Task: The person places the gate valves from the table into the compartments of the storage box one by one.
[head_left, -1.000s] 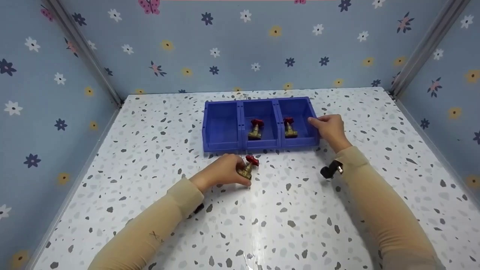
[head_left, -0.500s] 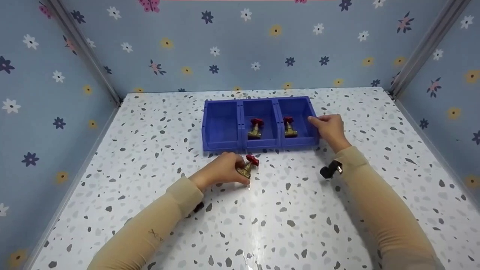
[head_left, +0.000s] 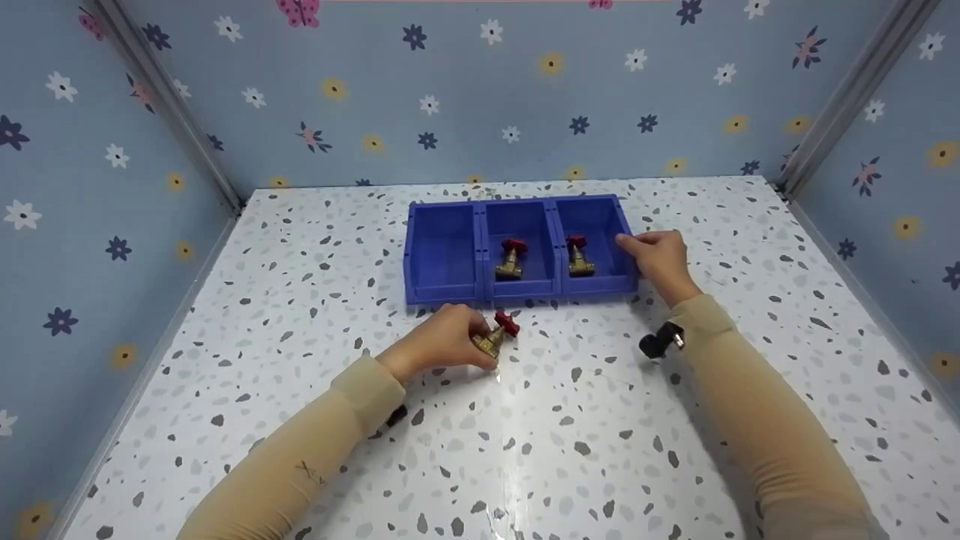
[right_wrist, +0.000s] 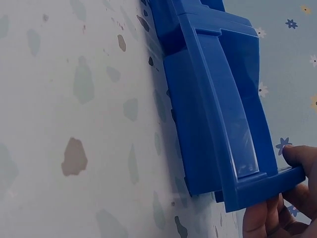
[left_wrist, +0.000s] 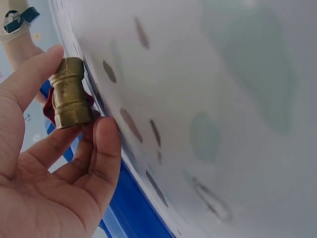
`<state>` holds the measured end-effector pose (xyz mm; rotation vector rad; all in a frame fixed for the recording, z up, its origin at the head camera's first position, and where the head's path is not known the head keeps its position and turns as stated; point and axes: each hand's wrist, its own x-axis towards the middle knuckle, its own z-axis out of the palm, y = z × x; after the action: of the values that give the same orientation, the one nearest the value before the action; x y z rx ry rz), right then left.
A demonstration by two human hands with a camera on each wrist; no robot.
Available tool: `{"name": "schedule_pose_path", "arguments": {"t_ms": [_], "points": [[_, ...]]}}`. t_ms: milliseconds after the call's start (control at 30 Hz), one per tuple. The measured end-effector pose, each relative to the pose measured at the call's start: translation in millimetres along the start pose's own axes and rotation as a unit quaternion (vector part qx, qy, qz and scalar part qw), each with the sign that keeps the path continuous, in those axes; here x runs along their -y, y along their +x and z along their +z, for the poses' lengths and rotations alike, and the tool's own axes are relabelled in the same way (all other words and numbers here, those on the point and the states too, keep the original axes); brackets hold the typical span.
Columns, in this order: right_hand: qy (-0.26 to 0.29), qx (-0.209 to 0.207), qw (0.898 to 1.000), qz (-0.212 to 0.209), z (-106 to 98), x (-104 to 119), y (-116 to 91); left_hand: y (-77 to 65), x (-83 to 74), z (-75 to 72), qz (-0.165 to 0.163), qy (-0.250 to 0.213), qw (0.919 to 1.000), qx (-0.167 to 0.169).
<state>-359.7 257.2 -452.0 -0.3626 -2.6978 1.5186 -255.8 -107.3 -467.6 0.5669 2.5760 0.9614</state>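
Note:
In the head view, my left hand (head_left: 442, 339) pinches a brass valve with a red handwheel (head_left: 490, 342) just in front of the blue bins. The left wrist view shows its brass body (left_wrist: 71, 94) between thumb and fingertips, close to the tabletop. My right hand (head_left: 661, 259) grips the right side wall of the blue three-compartment bin (head_left: 523, 288), thumb over the rim and fingers outside, as the right wrist view of the bin wall (right_wrist: 267, 191) shows. One brass valve (head_left: 510, 264) lies in the middle compartment, another valve (head_left: 579, 261) in the right one. The left compartment (head_left: 444, 247) holds nothing.
The bins stand toward the back of a white speckled table (head_left: 540, 450). A blue flowered panel (head_left: 480, 97) rises behind, with similar panels at left and right. A black wrist device (head_left: 660, 341) sits under the right cuff.
Almost nothing differs. The valve in my left hand has tilted slightly, its red handwheel shifting a touch to the right. My right hand stays on the bin.

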Motion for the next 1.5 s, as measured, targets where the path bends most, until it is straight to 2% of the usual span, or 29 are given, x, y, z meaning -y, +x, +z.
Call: {"name": "schedule_pose_path", "arguments": {"t_ms": [200, 500, 833, 967, 1300, 1500], "points": [[0.001, -0.003, 1.0, 0.004, 0.9, -0.3, 0.6, -0.4, 0.8, -0.7, -0.001, -0.013, 0.9999, -0.005], [0.005, -0.003, 1.0, 0.01, 1.2, -0.1, 0.4, -2.1, -1.2, -0.6, -0.004, -0.036, 0.9993, 0.007], [0.004, -0.001, 1.0, -0.001, 0.7, -0.1, 1.6, -4.5, -2.0, -3.9, 0.012, -0.032, 0.9994, 0.0], [-0.005, 0.001, 1.0, -0.003, 0.4, -2.3, 1.9, -6.1, -1.7, -5.0, 0.022, -0.039, 0.999, -0.005], [-0.015, -0.004, 1.0, -0.001, -0.9, -2.8, 1.5, -7.8, -2.6, -6.8, 0.016, -0.058, 0.998, -0.02], [-0.02, -0.002, 1.0, 0.007, -0.8, -1.9, 0.4, -8.7, -4.4, -9.4, 0.017, -0.052, 0.9978, -0.036]]}}
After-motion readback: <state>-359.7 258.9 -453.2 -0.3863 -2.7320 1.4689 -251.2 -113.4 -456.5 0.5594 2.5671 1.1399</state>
